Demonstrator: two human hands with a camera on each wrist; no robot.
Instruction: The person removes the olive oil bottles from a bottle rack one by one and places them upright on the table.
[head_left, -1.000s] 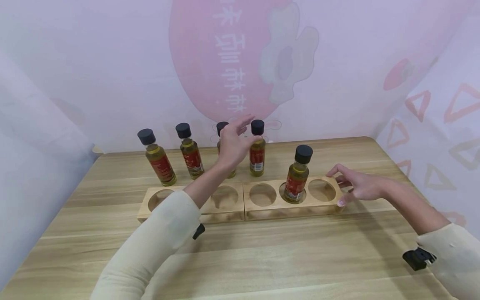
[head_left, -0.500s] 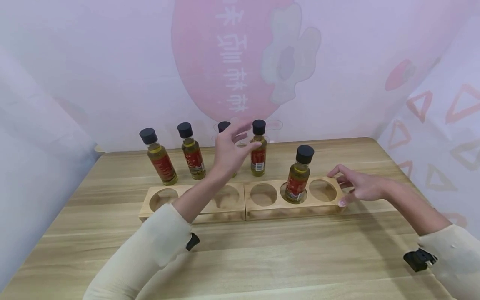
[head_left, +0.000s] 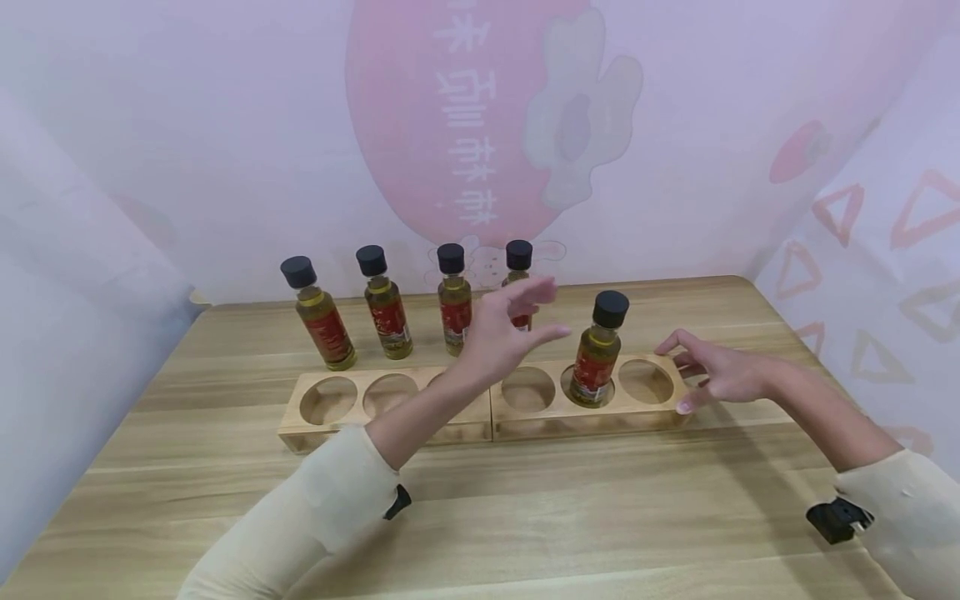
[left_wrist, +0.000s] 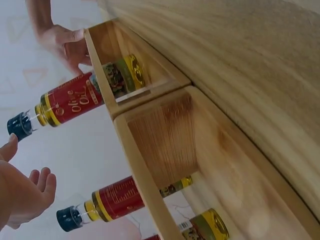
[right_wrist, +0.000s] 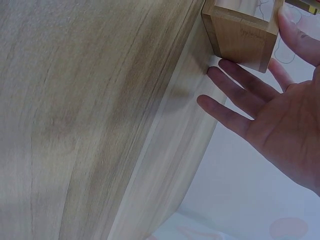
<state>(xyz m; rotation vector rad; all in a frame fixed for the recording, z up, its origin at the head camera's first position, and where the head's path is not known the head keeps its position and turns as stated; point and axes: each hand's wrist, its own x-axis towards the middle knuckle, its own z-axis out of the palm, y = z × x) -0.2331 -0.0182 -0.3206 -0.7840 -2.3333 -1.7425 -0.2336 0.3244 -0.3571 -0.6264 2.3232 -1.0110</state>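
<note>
My left hand [head_left: 498, 333] hovers with thumb and fingers apart and nothing between them, left of the olive oil bottle [head_left: 596, 358] in the right rack. That bottle stands in the middle hole, black-capped and red-labelled. In the left wrist view, the left hand's fingertip [left_wrist: 12, 137] is right at the bottle's cap. My right hand [head_left: 716, 372] grips the outer end of the right wooden bottle rack [head_left: 617, 410], thumb at the near corner and index finger at the far one. The left rack [head_left: 292, 423] sits against it, its third hole partly hidden by my left forearm.
Several more olive oil bottles stand in a row behind the racks: one at far left [head_left: 322, 329], one beside it [head_left: 388, 321], one near the middle [head_left: 454, 304], and one [head_left: 518, 254] partly behind my left hand. A printed curtain [head_left: 262, 150] hangs behind the wooden table [head_left: 525, 517].
My left hand has moved right and down from the two middle back bottles toward the bottle in the rack, uncovering one back bottle. The right hand has stayed on the rack end.
</note>
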